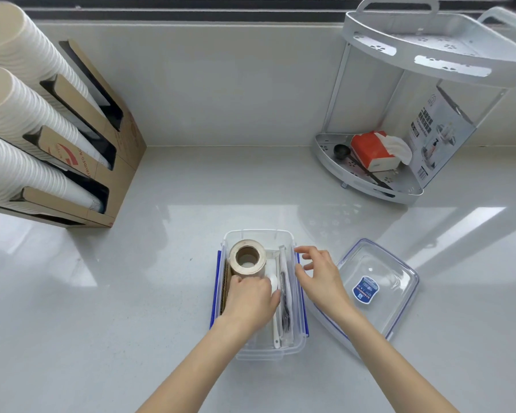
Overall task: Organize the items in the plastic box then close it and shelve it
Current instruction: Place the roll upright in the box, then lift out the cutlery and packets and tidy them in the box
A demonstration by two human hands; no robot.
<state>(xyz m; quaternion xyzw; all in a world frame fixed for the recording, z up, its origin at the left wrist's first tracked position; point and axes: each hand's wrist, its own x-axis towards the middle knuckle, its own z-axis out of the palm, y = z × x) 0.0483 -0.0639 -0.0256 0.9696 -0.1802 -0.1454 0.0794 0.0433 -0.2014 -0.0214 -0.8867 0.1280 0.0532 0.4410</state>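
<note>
A: Head view: clear plastic box (291, 347) on the tabletop (102, 308), lid (379, 281) beside it; contents?

B: Tape roll (248, 259), packets; left hand (251, 299) curled inside, grip unclear; right hand (319, 275) loosely spread above the rim.

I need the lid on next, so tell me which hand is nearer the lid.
Right. The right hand hovers at the box's right wall, just beside the lid on the counter. The left hand is inside the box, by the tape roll.
</note>
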